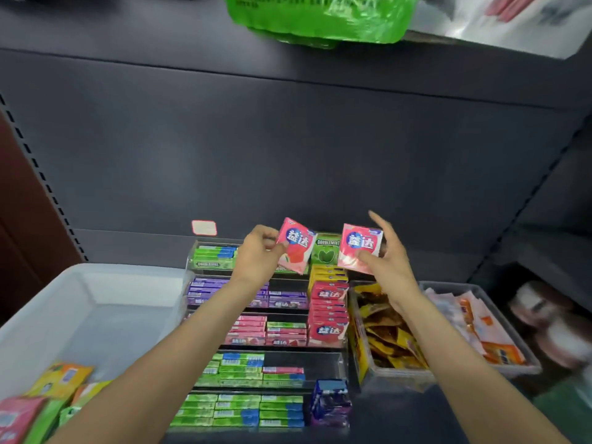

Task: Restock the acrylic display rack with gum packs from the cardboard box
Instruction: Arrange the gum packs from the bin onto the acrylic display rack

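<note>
My left hand [259,254] pinches a pink gum pack [296,246] above the top tier of the tiered acrylic display rack [339,357]. To its right, my right hand [387,261] holds a second pink gum pack [358,248], thumb on its face and index finger raised. Both packs hover over the rack's back right corner, either side of a green Doublemint pack [326,251]. Below them, a column of pink packs [328,315] fills the rack's right side. The cardboard box is not in view.
A translucent white bin [80,299] at left holds several loose gum packs [48,398]. Right of the rack stand a clear tub of yellow-brown snack packets [387,334] and a grey tray of sachets [480,331]. A green bag [320,17] hangs from the shelf above.
</note>
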